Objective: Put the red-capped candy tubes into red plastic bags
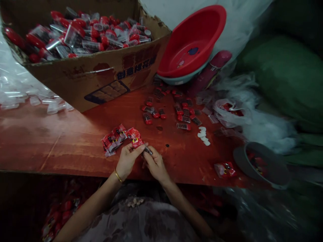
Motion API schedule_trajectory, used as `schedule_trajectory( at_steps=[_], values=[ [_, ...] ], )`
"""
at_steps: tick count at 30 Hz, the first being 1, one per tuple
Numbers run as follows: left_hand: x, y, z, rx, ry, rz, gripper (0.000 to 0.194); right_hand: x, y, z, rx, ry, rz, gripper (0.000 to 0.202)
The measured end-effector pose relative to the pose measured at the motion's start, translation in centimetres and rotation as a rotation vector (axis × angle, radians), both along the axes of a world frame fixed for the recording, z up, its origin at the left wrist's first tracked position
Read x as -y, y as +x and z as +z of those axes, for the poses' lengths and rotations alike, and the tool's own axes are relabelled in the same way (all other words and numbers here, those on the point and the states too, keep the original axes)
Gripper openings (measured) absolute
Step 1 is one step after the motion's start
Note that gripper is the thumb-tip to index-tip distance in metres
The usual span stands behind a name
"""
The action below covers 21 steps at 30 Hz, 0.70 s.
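Observation:
My left hand grips a red printed packet between thumb and fingers, over the table's near part. Touching it from the right, my right hand is closed on a small clear tube with dark contents, at the packet's lower end. Whether the tube is partly inside the packet cannot be made out. Several similar red packets lie in a pile just left of my hands. Farther back, several red-capped tubes are scattered on the reddish table.
A cardboard box full of red-capped tubes stands at the back left. Behind are a red basin and a flask. White pieces, a red packet and a grey bowl are on the right.

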<state>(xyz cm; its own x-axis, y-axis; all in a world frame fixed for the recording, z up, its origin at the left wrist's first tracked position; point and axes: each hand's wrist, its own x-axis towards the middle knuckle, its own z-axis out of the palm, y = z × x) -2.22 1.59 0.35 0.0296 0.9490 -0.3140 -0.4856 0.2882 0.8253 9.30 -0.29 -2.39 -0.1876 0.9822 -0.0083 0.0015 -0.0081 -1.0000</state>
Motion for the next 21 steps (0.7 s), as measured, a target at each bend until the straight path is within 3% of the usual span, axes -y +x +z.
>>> schedule_trajectory(
  at_steps=[3,6,11,17,21],
  values=[
    [0.0,-0.1,-0.5,-0.020,0.027,-0.021,0.029,0.3,-0.5,-0.2,0.004,0.023,-0.055,0.021],
    [0.1,-0.1,-1.0,0.008,0.051,0.007,0.032,0.3,-0.3,0.0,0.031,-0.001,-0.003,0.022],
    [0.8,0.3,-1.7,-0.050,0.000,0.004,0.036,-0.5,-0.4,0.6,0.067,0.011,-0.061,0.024],
    [0.0,-0.7,0.2,0.032,0.009,0.112,0.035,-1.0,-1.1,0.4,0.033,-0.057,0.149,0.025],
    [-0.3,-1.2,1.2,0.031,-0.051,0.061,0.036,-1.1,-0.9,0.6,-0.121,-0.124,0.229,0.030]
  ],
)
